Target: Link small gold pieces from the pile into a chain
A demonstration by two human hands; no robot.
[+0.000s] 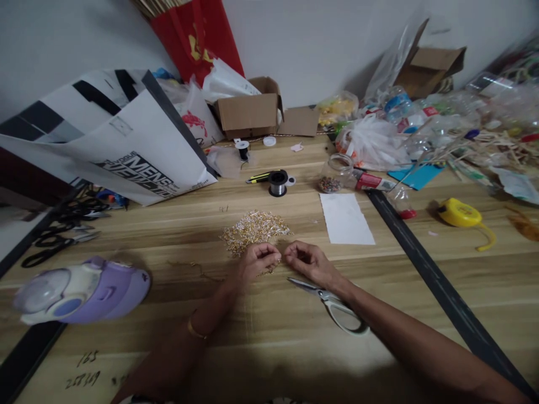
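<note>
My left hand [256, 261] is closed in a pinch, with a thin gold beaded strand [272, 269] at its fingertips. Part of what looks like the same strand [202, 272] trails on the table to the left, beyond my wrist. Just to the right, my right hand [309, 261] is also pinched, a small gap away; whatever its fingertips hold is too small to make out. A loose pile of gold and clear beads [256, 229] lies right behind my left hand. Grey-handled scissors [330, 306] rest partly under my right forearm, blades pointing left.
A wire spool [278, 184], box cutter [261, 177], glass jar of beads [337, 174] and white paper [347, 219] lie behind the hands. A purple-white device [88, 292] and black scissors [54, 241] stand left; a yellow tape measure [458, 213] lies right. Bags and boxes line the wall.
</note>
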